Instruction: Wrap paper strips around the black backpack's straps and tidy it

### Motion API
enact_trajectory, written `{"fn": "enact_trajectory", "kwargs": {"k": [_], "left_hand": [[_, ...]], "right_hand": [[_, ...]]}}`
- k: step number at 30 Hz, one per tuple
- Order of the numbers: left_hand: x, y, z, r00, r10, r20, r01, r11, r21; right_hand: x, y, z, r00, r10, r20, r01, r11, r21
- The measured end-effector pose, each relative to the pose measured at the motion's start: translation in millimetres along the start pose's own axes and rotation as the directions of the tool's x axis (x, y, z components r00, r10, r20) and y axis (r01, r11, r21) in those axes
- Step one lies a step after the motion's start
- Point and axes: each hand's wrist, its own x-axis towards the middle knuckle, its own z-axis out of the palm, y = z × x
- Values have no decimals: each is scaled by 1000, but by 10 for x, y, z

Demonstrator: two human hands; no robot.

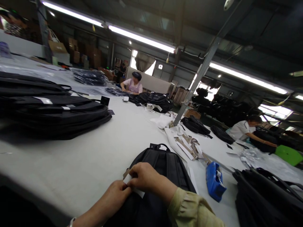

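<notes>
A black backpack [174,170] lies on the white table in front of me, its top handle and a dark hang tag pointing away. Over its left side, my right hand [145,176] pinches a white strip [127,178], which looks like paper. My left hand [118,194] is closed against the same strip from the lower left, fingertips almost meeting the right thumb. Another white end of it pokes out below the right hand. What lies under the fingers is hidden.
Stacked black bags [66,116] lie at the left, more black bags [267,195] at the right. A blue tape dispenser [215,181] stands right of the backpack. Paper scraps [187,146] surround a metal post [196,85]. Two co-workers work beyond.
</notes>
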Motion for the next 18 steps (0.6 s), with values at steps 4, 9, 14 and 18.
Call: {"fn": "enact_trajectory", "kwargs": {"k": [4,9,14,18], "left_hand": [[11,-41,14,998,65,-7,-65,998,-3],[-18,-16,-3,995,89,-37,-90,996,-17],[-30,7,2,994,107,-17,-107,994,21],[-8,15,20,999,28,-29,-26,995,91]], "right_hand": [[29,148,126,981,195,24,-191,920,343],[44,191,180,966,259,-8,-233,881,411],[26,166,159,975,222,-22,-209,943,258],[-18,68,-34,977,-192,-98,176,973,-150]]}}
